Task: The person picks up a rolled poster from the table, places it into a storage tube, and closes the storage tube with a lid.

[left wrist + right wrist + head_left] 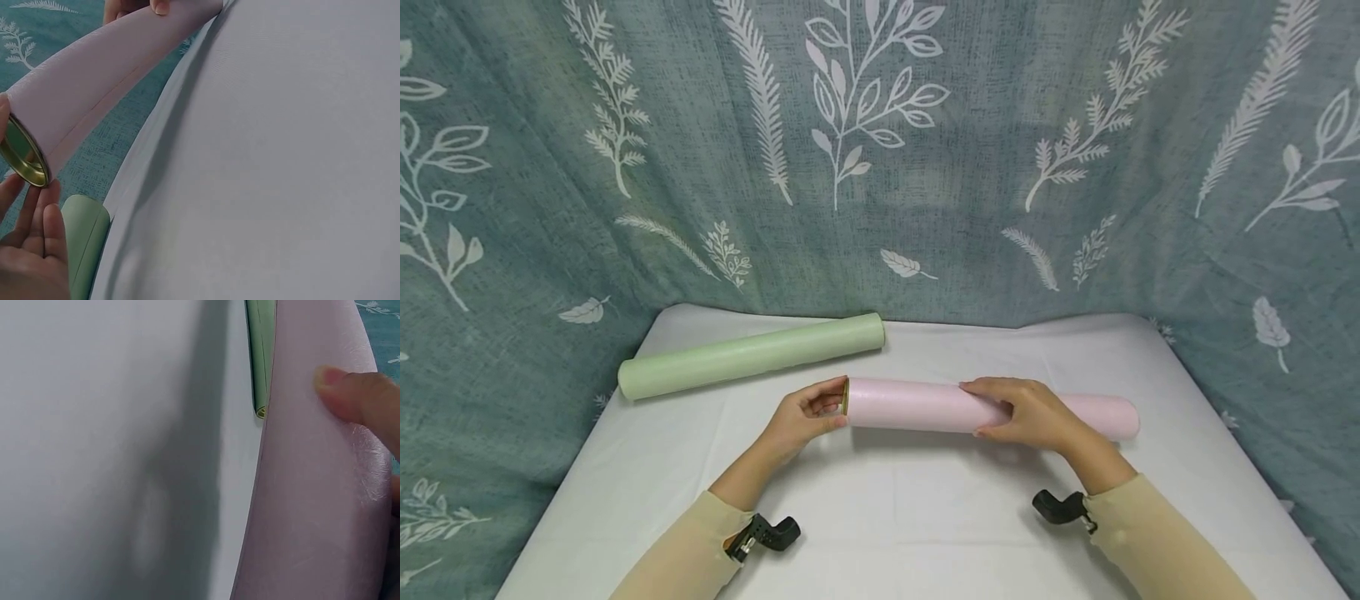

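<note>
A long pink tube [910, 406] is held level above the white table, with a shiny gold metal rim [37, 178] around its left end. My right hand [1026, 412] grips it right of the middle. In the right wrist view its thumb [350, 394] presses on the pink surface, and the other fingers are mostly hidden behind. My left hand [805, 417] holds the rimmed end between thumb and fingers. In the left wrist view, the fingertips [47, 194] touch the rim from below, and the end looks hollow with a gold inside.
A pale green tube [752, 358] lies slanted across the back left of the white-covered table [895, 517]. A blue-green curtain with white leaves [880, 233] hangs behind and at both sides. Black camera mounts [767, 533] stick out from the beige sleeves.
</note>
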`<act>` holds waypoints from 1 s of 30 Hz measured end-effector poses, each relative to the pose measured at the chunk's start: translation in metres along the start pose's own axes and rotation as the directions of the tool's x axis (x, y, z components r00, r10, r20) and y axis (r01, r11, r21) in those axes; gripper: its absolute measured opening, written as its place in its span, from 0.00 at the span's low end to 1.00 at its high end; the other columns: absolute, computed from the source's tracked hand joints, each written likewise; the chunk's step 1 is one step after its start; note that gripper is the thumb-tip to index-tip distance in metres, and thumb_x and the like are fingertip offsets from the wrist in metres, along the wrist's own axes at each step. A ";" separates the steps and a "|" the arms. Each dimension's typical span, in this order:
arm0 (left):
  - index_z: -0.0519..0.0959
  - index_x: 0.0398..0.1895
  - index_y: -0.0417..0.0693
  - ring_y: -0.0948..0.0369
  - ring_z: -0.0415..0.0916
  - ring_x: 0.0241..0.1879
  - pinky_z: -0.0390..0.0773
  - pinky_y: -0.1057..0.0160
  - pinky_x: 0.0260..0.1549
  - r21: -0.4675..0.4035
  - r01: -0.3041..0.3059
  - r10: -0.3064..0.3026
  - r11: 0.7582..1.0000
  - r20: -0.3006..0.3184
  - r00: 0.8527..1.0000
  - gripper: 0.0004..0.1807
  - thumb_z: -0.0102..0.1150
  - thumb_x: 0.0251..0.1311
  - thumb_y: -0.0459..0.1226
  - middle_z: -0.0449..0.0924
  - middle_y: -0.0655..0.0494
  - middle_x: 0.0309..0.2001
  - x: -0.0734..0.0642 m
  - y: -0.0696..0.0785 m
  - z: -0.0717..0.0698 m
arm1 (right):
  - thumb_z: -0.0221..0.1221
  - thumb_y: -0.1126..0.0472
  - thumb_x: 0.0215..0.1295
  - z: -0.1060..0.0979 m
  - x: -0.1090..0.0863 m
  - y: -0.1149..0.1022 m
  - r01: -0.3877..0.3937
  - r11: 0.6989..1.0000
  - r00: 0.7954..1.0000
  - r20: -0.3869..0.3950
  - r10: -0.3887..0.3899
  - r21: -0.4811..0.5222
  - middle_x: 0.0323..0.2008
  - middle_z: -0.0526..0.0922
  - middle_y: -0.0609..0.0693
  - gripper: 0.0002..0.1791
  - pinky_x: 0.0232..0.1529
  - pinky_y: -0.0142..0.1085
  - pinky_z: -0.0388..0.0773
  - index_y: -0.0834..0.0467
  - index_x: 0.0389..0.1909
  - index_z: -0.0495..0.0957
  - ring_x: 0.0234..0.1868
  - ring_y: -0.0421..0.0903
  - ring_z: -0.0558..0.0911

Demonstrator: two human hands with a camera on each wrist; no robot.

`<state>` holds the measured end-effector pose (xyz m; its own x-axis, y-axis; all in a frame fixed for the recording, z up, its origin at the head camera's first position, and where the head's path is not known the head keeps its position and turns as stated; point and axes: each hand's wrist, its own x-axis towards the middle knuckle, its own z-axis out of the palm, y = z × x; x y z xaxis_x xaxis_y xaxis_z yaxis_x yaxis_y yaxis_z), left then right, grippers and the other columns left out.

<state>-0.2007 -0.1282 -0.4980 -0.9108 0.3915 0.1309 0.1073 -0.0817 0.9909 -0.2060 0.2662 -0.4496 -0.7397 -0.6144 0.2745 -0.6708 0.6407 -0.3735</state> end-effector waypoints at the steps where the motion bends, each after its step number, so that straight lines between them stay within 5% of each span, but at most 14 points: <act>1: 0.68 0.69 0.33 0.54 0.74 0.61 0.72 0.58 0.62 0.003 0.003 -0.003 1.000 0.004 1.000 0.39 0.74 0.55 0.33 0.71 0.38 0.65 0.000 0.000 0.000 | 0.78 0.50 0.48 0.000 0.000 0.000 0.001 1.000 1.000 0.000 -0.001 -0.010 0.58 0.83 0.47 0.37 0.43 0.39 0.82 0.48 0.63 0.80 0.50 0.44 0.83; 12: 0.68 0.70 0.37 0.45 0.69 0.64 0.65 0.44 0.66 0.146 -0.018 0.015 0.989 0.022 1.000 0.35 0.69 0.60 0.31 0.73 0.40 0.64 -0.002 0.001 -0.003 | 0.79 0.51 0.47 -0.007 -0.002 -0.001 -0.026 0.999 0.999 -0.021 0.026 -0.024 0.58 0.83 0.47 0.38 0.40 0.36 0.81 0.47 0.63 0.79 0.42 0.39 0.83; 19: 0.69 0.70 0.35 0.44 0.70 0.64 0.66 0.43 0.65 0.241 -0.056 0.053 0.969 0.020 0.998 0.33 0.68 0.62 0.32 0.71 0.34 0.64 -0.008 0.003 -0.012 | 0.79 0.50 0.46 -0.015 -0.004 0.005 -0.010 0.997 0.999 -0.050 0.007 -0.072 0.57 0.83 0.47 0.38 0.46 0.46 0.81 0.47 0.62 0.80 0.52 0.48 0.84; 30: 0.75 0.65 0.41 0.45 0.71 0.63 0.67 0.41 0.64 0.348 -0.070 0.101 0.935 -0.071 0.992 0.24 0.64 0.66 0.32 0.75 0.36 0.62 -0.020 0.014 -0.030 | 0.81 0.52 0.42 -0.028 -0.005 0.015 0.005 0.994 0.995 -0.103 -0.016 -0.111 0.55 0.84 0.50 0.39 0.38 0.41 0.81 0.51 0.60 0.81 0.42 0.43 0.84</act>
<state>-0.1931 -0.1650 -0.4875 -0.9213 0.3151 0.2279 0.3032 0.2151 0.9283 -0.2136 0.2924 -0.4317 -0.7301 -0.5742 0.3704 -0.6763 0.6847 -0.2717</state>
